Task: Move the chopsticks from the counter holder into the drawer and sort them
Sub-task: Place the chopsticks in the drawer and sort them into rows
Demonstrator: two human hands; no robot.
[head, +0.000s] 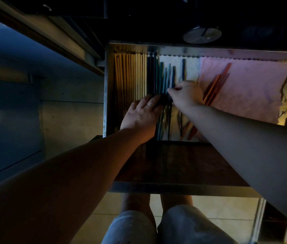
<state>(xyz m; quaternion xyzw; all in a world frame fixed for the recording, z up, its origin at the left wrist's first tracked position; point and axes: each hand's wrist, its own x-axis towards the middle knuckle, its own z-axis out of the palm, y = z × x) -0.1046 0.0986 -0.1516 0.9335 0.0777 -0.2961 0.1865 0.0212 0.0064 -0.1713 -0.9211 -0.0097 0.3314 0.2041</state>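
The open steel drawer (pixel 106 88) holds rows of chopsticks. Pale wooden chopsticks (pixel 130 76) lie side by side at the left. Dark and blue-green chopsticks (pixel 164 76) lie beside them on a white cloth (pixel 191 67). Several orange-red chopsticks (pixel 216 83) lie slanted on a pink cloth (pixel 253 88). My left hand (pixel 141 117) rests flat with straight fingers on the near ends of the dark chopsticks. My right hand (pixel 185 94) pinches a blue chopstick (pixel 173 76) near its middle.
A round metal lid (pixel 201 35) sits on the dark counter behind the drawer. The drawer's dark front panel (pixel 174 164) is just below my arms. A cabinet edge (pixel 54 37) runs along the left. My knees and tiled floor show below.
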